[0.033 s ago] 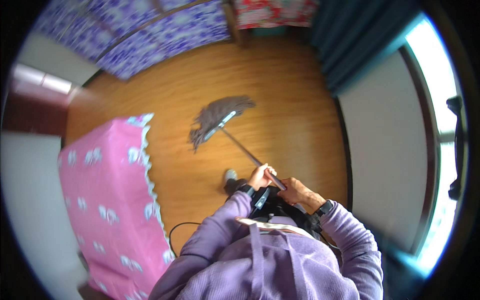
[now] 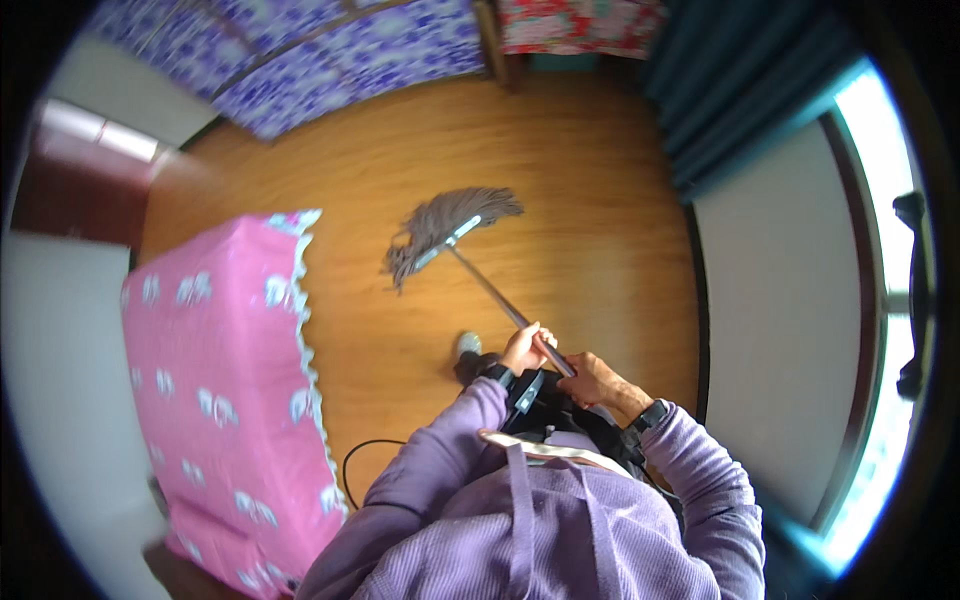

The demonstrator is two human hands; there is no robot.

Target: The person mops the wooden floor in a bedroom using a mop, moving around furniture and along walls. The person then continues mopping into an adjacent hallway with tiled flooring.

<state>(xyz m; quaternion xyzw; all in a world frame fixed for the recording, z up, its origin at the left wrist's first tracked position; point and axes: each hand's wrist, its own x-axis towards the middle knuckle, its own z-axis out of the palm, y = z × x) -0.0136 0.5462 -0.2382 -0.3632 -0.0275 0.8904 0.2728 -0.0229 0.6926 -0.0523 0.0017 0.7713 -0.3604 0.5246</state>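
Gripping the string-mop handle (image 2: 488, 288) with left hand (image 2: 525, 350) and right hand (image 2: 594, 380), fingers wrapped closed, I judge a wide leftward swing could snag the frilled pink cover (image 2: 220, 350).

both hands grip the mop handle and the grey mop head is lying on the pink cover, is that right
Not quite: the grey mop head lies on the wooden floor, not the pink cover, as the head view shows. The left hand and right hand both grip the mop handle.
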